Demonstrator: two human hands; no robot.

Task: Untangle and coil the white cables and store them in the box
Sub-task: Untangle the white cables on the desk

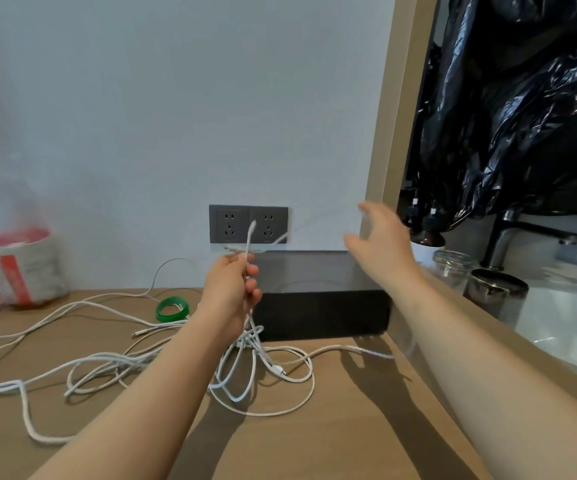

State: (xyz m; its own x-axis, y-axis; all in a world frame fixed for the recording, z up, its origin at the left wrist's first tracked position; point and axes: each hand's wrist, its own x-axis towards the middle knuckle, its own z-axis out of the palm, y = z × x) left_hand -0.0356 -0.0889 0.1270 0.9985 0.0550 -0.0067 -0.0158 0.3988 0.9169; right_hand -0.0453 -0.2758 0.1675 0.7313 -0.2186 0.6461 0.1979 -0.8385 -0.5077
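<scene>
Several white cables [113,358] lie tangled across the wooden table [332,427], spreading left and looping in front of the black box [318,306]. My left hand [235,289] is raised above the tangle and grips one white cable, whose plug end sticks up above the fist. A blurred strand runs from there toward my right hand [380,240], which hovers above the box's right end with fingers spread and blurred by motion. I cannot tell if the right hand touches that strand.
A green ring of tape [172,308] lies left of the box. A plastic bag with a red-and-white container [20,258] stands at far left. Wall sockets [249,224] sit behind the box. Glass jars [453,268], bottles and a tap stand at right.
</scene>
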